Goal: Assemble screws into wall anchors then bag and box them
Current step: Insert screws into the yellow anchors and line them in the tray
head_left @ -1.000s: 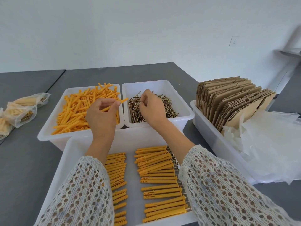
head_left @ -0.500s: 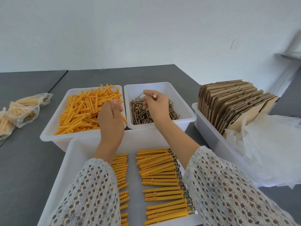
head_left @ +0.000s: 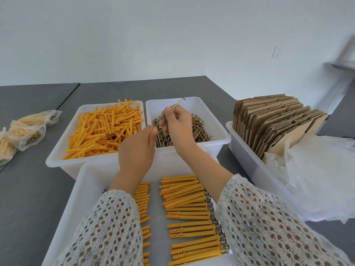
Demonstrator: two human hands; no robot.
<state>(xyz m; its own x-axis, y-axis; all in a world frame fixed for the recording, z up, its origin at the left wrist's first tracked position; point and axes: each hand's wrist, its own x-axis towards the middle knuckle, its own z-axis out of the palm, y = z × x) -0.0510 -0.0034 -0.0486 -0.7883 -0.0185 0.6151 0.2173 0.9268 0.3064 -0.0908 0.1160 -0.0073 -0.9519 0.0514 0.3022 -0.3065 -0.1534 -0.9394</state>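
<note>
- Right hand (head_left: 177, 127): raised over the screw bin (head_left: 221, 131); fingers curled, thumb and fingertips pinching one screw (head_left: 175, 106) at mid-shaft. The screw slants, its head up and away beyond the fingertips, its point down toward the left hand.
- Left hand (head_left: 137, 150): fingers closed round one orange anchor (head_left: 155, 128); only the tip shows, poking out just past the thumb and forefinger, near the low end of the pinched screw. Whether the two touch cannot be told.
- Loose screws (head_left: 199, 131): heaped in the screw bin, directly under the right fingers.
- Loose anchors (head_left: 103, 131): orange, piled in the anchor bin (head_left: 57, 158), off to the left of the left fingers.
- Assembled anchors (head_left: 186, 204): laid in rows in the near tray (head_left: 86, 181), below both wrists; screw heads show at their right ends.
- Filled bags (head_left: 28, 131): clear, lying on the grey table (head_left: 28, 189), well apart to the left of the left hand.
- Flat cardboard boxes (head_left: 272, 120): standing on edge in the right bin (head_left: 242, 150), with clear plastic bags (head_left: 317, 173) heaped beside them, well to the right of the right fingers.
</note>
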